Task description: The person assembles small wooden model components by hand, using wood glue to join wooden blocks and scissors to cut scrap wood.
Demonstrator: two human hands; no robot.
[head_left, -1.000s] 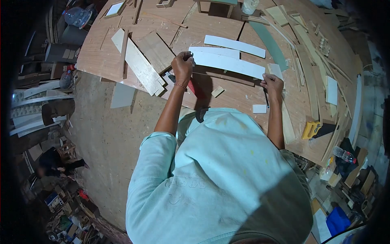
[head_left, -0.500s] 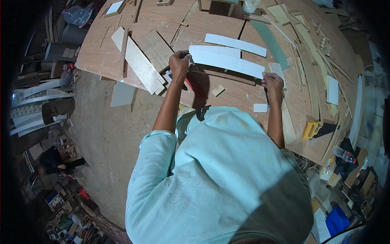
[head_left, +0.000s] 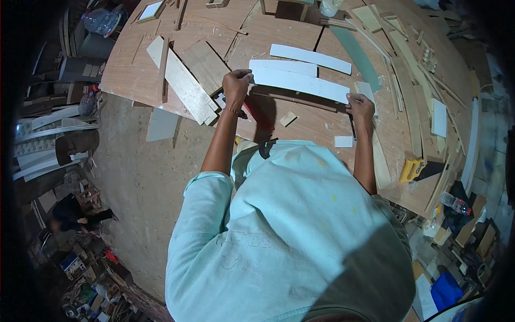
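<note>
A long white strip [head_left: 300, 86] spans between my two hands above the wooden table. My left hand [head_left: 237, 88] is closed on its left end, and my right hand [head_left: 360, 107] pinches its right end. Behind it, partly covered, lies a shorter white strip [head_left: 284, 66]. Farther back is another white strip [head_left: 311, 58]. A brown wooden strip [head_left: 300, 100] shows just below the held piece. Near my left wrist is a red object [head_left: 259, 114], partly in shadow. A dark, thin tool [head_left: 352, 127] hangs or lies below my right hand; which one I cannot tell.
Pale boards [head_left: 188, 83] lie on the table [head_left: 134, 75] at the left. A small white block [head_left: 343, 141], a wood scrap [head_left: 288, 118], a yellow-handled saw [head_left: 412, 170] and a green curved strip [head_left: 357, 56] are also there. Another person [head_left: 72, 212] is at the far left.
My left hand and the left end of the held strip have shifted very slightly. The grip of both hands looks the same.
</note>
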